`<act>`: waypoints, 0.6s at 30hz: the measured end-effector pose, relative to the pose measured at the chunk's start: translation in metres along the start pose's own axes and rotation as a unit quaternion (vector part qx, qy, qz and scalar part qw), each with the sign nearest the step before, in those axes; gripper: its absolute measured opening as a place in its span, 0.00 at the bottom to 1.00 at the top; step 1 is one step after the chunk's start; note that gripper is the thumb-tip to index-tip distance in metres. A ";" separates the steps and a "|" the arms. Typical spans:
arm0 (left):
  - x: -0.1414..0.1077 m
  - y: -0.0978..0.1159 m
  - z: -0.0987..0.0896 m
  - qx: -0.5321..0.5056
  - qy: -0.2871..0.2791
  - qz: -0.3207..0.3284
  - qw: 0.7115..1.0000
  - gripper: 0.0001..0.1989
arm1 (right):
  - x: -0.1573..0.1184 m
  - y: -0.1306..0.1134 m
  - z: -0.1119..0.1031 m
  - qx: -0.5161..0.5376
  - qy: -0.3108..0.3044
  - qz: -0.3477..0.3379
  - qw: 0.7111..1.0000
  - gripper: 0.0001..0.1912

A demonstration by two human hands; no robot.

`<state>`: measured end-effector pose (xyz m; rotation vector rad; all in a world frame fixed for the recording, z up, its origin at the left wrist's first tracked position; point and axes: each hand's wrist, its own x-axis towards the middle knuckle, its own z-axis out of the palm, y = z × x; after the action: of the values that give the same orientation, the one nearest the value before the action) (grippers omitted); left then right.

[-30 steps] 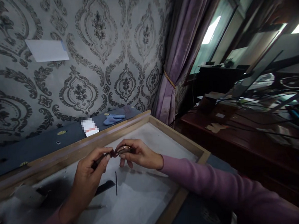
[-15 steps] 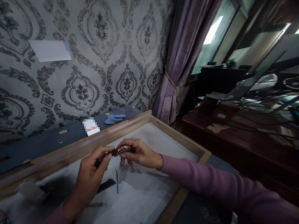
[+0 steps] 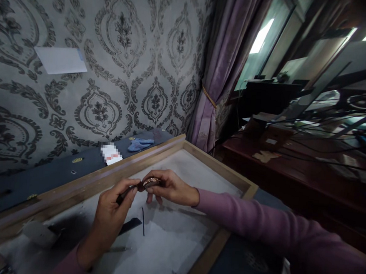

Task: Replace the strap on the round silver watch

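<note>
Between my hands is a wristwatch with a round, shiny metal case (image 3: 152,181) and a dark strap (image 3: 123,194). My right hand (image 3: 173,187) pinches the case from the right, thumb and fingers around its rim. The strap lies in the closed thumb and fingers of my left hand (image 3: 112,209). Both hands hover over the white lining of a wooden-framed tray (image 3: 218,164). Below them lie a flat black strip (image 3: 131,225), a thin black stick (image 3: 143,222) and a slim pen-like tool (image 3: 120,249).
A blurred grey object (image 3: 40,233) sits at the tray's left. Behind the frame, a blue cloth (image 3: 140,145) and a small white packet (image 3: 114,159) rest on the dark blue surface. To the right stands a reddish-brown desk (image 3: 305,175) with cables and papers.
</note>
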<state>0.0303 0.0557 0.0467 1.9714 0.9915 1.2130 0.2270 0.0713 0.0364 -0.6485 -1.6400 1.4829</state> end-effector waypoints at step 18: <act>0.000 0.000 -0.003 0.011 -0.011 0.003 1.000 0.10 | 0.000 -0.003 0.000 0.000 0.003 -0.008 1.000 0.19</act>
<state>0.0275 0.0558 0.0479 2.0019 0.9923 1.1867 0.2273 0.0712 0.0391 -0.6376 -1.6367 1.4686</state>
